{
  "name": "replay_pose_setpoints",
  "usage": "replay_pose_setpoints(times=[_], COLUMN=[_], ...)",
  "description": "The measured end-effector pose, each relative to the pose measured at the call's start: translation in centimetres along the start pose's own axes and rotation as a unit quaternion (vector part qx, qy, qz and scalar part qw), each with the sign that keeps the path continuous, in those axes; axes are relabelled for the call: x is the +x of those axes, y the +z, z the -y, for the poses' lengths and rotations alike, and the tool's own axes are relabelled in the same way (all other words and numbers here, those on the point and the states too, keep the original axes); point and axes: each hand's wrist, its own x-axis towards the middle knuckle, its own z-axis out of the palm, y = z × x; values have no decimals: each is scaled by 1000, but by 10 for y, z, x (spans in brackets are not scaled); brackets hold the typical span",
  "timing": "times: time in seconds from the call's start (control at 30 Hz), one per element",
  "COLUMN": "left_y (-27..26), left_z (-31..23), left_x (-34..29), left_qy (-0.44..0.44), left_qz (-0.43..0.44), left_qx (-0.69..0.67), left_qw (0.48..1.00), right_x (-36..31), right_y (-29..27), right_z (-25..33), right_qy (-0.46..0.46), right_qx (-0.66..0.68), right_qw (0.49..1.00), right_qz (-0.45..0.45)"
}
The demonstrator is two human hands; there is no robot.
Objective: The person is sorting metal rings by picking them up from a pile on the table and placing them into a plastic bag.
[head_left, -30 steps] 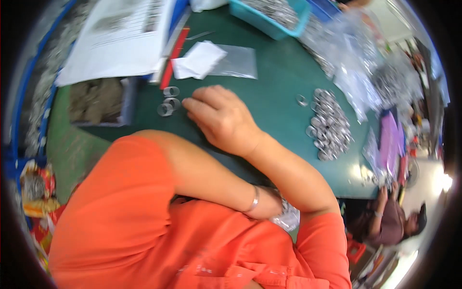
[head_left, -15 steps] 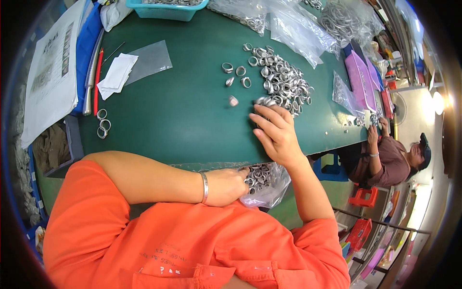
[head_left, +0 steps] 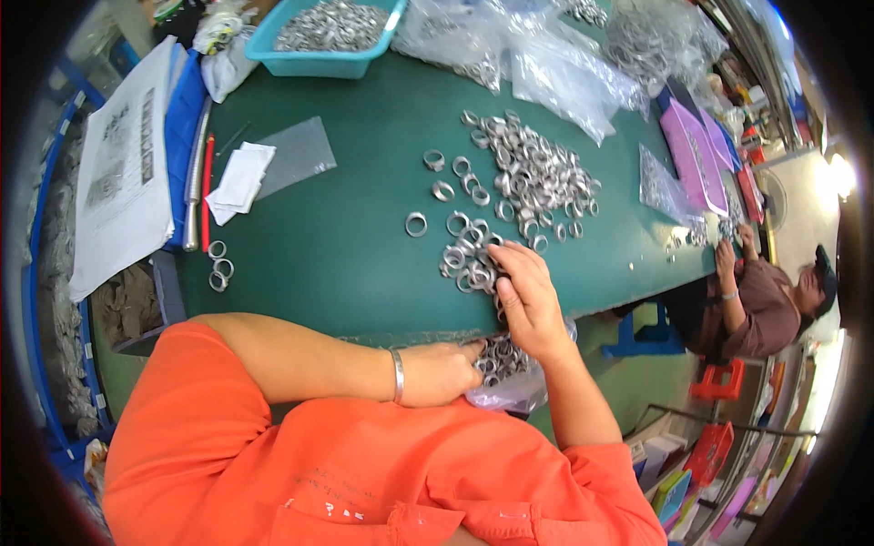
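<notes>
My right hand rests on a small cluster of silver rings close to the table's near edge. Its fingers are stretched out and touch the rings at the cluster's right side. Farther back lies a larger pile of rings, with several loose ones to its left. Below the table edge, my left hand is closed at the left side of a clear plastic bag. Gathered in the bag are many more rings. Part of the left fingers is hidden behind the bag and rings.
A turquoise basin of small metal pieces stands at the back, beside clear bags. At left lie paper slips, a red pencil-like stick, a metal rod and three rings. A co-worker sits at far right.
My right hand has come nearer to the table edge. A cluster of rings now lies apart from the large pile, under its fingers. My left hand stays at the bag. The view has shifted.
</notes>
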Motion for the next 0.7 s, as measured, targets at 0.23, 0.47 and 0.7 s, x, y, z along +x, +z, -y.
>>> replay_pose_setpoints(times=[0.23,0.47,0.7], left_y=[-8,-4,0], left_z=[3,3,3], left_x=[-2,-1,-2], left_qy=[19,17,28], left_qz=[-30,-34,-50], left_qx=[32,35,46], left_qw=[999,999,997], right_x=[-28,-21,-32], right_y=[-37,-18,-27], right_z=[-28,3,-16], right_qy=[214,225,221], right_qx=[103,-33,81], right_qw=[949,968,960], right_qz=[-208,-102,-150])
